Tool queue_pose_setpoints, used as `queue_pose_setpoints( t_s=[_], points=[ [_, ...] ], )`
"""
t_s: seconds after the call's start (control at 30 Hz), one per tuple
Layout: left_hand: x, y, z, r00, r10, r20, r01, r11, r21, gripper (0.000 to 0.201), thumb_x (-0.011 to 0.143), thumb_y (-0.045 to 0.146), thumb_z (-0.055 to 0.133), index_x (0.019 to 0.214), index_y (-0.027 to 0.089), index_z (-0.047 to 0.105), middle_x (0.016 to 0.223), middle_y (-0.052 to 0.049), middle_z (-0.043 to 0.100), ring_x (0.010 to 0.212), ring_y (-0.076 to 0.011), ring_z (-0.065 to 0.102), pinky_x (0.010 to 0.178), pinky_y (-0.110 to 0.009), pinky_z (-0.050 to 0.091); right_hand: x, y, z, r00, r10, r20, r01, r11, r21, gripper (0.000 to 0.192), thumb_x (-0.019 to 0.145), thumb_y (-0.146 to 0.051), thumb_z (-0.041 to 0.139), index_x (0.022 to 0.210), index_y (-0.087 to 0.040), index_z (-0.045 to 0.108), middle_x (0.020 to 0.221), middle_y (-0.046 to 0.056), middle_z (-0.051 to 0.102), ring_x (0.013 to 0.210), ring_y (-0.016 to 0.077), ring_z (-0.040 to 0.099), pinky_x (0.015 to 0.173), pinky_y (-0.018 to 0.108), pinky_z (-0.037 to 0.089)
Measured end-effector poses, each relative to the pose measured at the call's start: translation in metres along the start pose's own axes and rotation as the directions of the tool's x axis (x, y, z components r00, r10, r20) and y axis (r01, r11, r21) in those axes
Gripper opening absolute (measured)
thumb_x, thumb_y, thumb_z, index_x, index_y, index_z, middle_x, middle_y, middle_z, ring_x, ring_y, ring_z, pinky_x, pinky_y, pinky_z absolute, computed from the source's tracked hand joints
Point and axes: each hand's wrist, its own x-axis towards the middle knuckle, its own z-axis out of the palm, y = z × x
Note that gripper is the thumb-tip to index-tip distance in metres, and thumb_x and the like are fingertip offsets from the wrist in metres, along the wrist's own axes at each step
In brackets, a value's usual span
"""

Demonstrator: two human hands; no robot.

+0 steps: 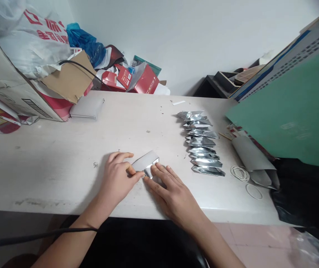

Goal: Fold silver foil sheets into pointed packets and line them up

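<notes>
A small piece of foil paper [146,162], dull grey-white on one face and shiny silver on the other, lies partly folded near the front of the table. My left hand [119,173] pinches its lower left edge between thumb and finger. Fingers stretched out flat, my right hand [170,188] presses on the silver part from the right. The fingertips of both hands almost meet at the lower fold, so part of the sheet is hidden. To the right stands a column of several folded silver foil pieces [204,152].
A stack of grey-white sheets [85,108] sits beside a cardboard box [22,85] on the left. Rubber bands [239,174], a rolled grey sheet [253,160] and black cloth [301,190] lie right. Red boxes [145,80] are piled behind. A black cable [42,235] crosses my left forearm.
</notes>
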Motion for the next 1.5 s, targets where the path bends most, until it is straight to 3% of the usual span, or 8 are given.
queue_pose_setpoints(
  t_s=[0.3, 0.43, 0.53, 0.67, 1.1, 1.3, 1.4, 1.5],
  points=[
    [0.000, -0.008, 0.002, 0.997, 0.079, -0.028, -0.078, 0.997, 0.015, 0.034, 0.080, 0.030, 0.096, 0.060, 0.024, 0.069, 0.124, -0.003, 0.079, 0.125, -0.0349, 0.059, 0.102, -0.058, 0.055, 0.000, -0.007, 0.000, 0.998, 0.070, -0.007, -0.070, 0.997, 0.009, 0.045, 0.106, -0.014, 0.059, 0.148, -0.026, 0.069, 0.162, 0.013, 0.058, 0.156, 0.0341, 0.049, 0.124, 0.064, 0.048],
    [-0.005, -0.004, -0.003, 0.980, 0.200, -0.011, -0.197, 0.974, 0.115, 0.030, 0.091, 0.031, 0.087, 0.070, 0.022, 0.068, 0.129, -0.006, 0.077, 0.126, -0.0336, 0.059, 0.103, -0.056, 0.055, 0.001, -0.012, -0.001, 0.997, 0.082, -0.007, -0.082, 0.997, 0.006, 0.045, 0.106, -0.017, 0.057, 0.148, -0.023, 0.069, 0.165, 0.014, 0.054, 0.156, 0.0348, 0.047, 0.124, 0.065, 0.047],
    [-0.017, 0.005, -0.013, 0.909, 0.412, 0.058, -0.413, 0.876, 0.251, 0.009, 0.106, 0.025, 0.068, 0.100, 0.021, 0.074, 0.143, -0.007, 0.072, 0.134, -0.0328, 0.057, 0.106, -0.054, 0.051, 0.002, -0.015, -0.002, 0.996, 0.084, 0.006, -0.084, 0.996, -0.012, 0.044, 0.106, -0.017, 0.054, 0.148, -0.022, 0.069, 0.165, 0.015, 0.053, 0.157, 0.0350, 0.047, 0.123, 0.066, 0.049],
    [-0.030, 0.014, -0.024, 0.819, 0.536, 0.205, -0.573, 0.757, 0.313, 0.027, 0.112, 0.031, 0.056, 0.133, 0.021, 0.070, 0.152, -0.004, 0.068, 0.137, -0.0332, 0.054, 0.112, -0.053, 0.046, 0.002, -0.015, -0.001, 0.995, 0.095, 0.003, -0.095, 0.995, -0.011, 0.044, 0.105, -0.017, 0.053, 0.146, -0.021, 0.070, 0.165, 0.014, 0.052, 0.157, 0.0349, 0.047, 0.123, 0.066, 0.048],
    [-0.039, -0.005, -0.032, 0.932, 0.310, 0.185, -0.354, 0.887, 0.297, 0.031, 0.109, 0.033, 0.059, 0.135, 0.040, 0.075, 0.158, 0.000, 0.062, 0.144, -0.0388, 0.045, 0.109, -0.065, 0.044, 0.006, -0.019, -0.001, 0.985, 0.167, -0.034, -0.166, 0.986, 0.023, 0.044, 0.101, -0.019, 0.055, 0.140, -0.024, 0.075, 0.161, 0.011, 0.058, 0.154, 0.0337, 0.051, 0.121, 0.063, 0.051],
    [-0.037, -0.013, -0.049, 0.951, 0.278, 0.134, -0.306, 0.902, 0.305, 0.026, 0.107, 0.033, 0.060, 0.121, 0.033, 0.082, 0.151, -0.005, 0.067, 0.141, -0.0400, 0.049, 0.110, -0.067, 0.045, 0.008, -0.018, -0.004, 0.984, 0.175, -0.029, -0.174, 0.984, 0.040, 0.041, 0.102, -0.021, 0.057, 0.138, -0.027, 0.075, 0.159, 0.008, 0.061, 0.151, 0.0323, 0.055, 0.121, 0.062, 0.051],
    [-0.013, -0.010, -0.052, 0.903, 0.413, 0.120, -0.430, 0.874, 0.225, 0.023, 0.106, 0.028, 0.060, 0.117, 0.024, 0.080, 0.147, -0.009, 0.069, 0.139, -0.0356, 0.055, 0.115, -0.060, 0.049, 0.019, -0.009, -0.012, 0.991, 0.133, 0.015, -0.134, 0.989, 0.063, 0.028, 0.103, -0.023, 0.059, 0.123, -0.024, 0.078, 0.154, 0.009, 0.066, 0.147, 0.0314, 0.060, 0.119, 0.060, 0.053],
    [0.023, -0.005, -0.044, 0.767, 0.590, 0.252, -0.624, 0.778, 0.078, 0.028, 0.108, 0.019, 0.053, 0.127, 0.022, 0.074, 0.144, -0.008, 0.071, 0.142, -0.0270, 0.059, 0.116, -0.049, 0.053, 0.033, 0.007, -0.022, 0.998, 0.023, 0.066, -0.029, 0.996, 0.090, 0.018, 0.105, -0.025, 0.062, 0.114, -0.024, 0.077, 0.151, 0.008, 0.069, 0.145, 0.0285, 0.062, 0.121, 0.057, 0.051]
  ],
)
